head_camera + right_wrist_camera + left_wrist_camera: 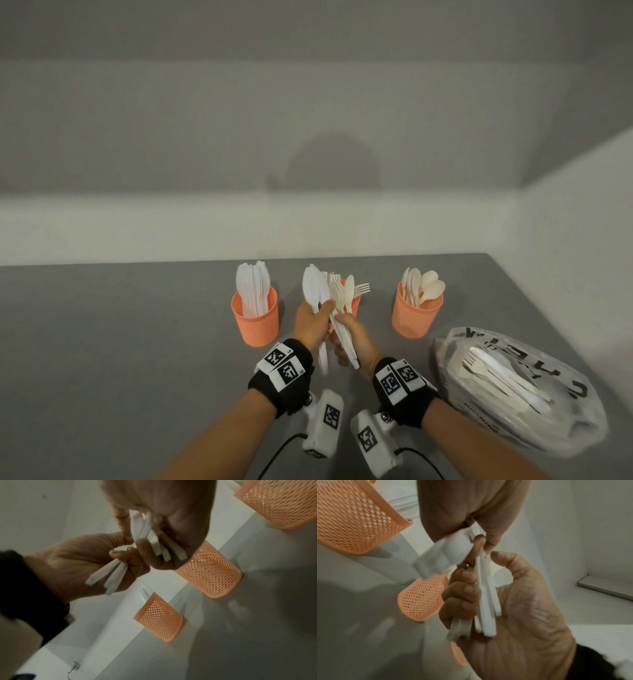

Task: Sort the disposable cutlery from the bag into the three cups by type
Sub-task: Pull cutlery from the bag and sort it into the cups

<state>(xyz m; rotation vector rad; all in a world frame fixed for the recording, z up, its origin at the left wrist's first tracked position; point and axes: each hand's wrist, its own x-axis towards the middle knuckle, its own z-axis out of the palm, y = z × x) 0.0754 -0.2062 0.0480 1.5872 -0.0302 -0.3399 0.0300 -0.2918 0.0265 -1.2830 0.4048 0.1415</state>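
left hand (310, 322) clenched on knives (313, 287) | right hand (354, 337) grasping mixed cutlery (342, 294), frame centre | light, stiff, slippery plastic, likely fans apart | grip best at handles

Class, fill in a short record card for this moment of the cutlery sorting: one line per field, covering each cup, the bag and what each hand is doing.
Left cup: white knives
Middle cup: mostly hidden behind the hands; forks
Right cup: spoons
Bag: lies on the table, right, cutlery still inside
Left hand: grips white knives
Right hand: grips a mixed bundle
Table: grey
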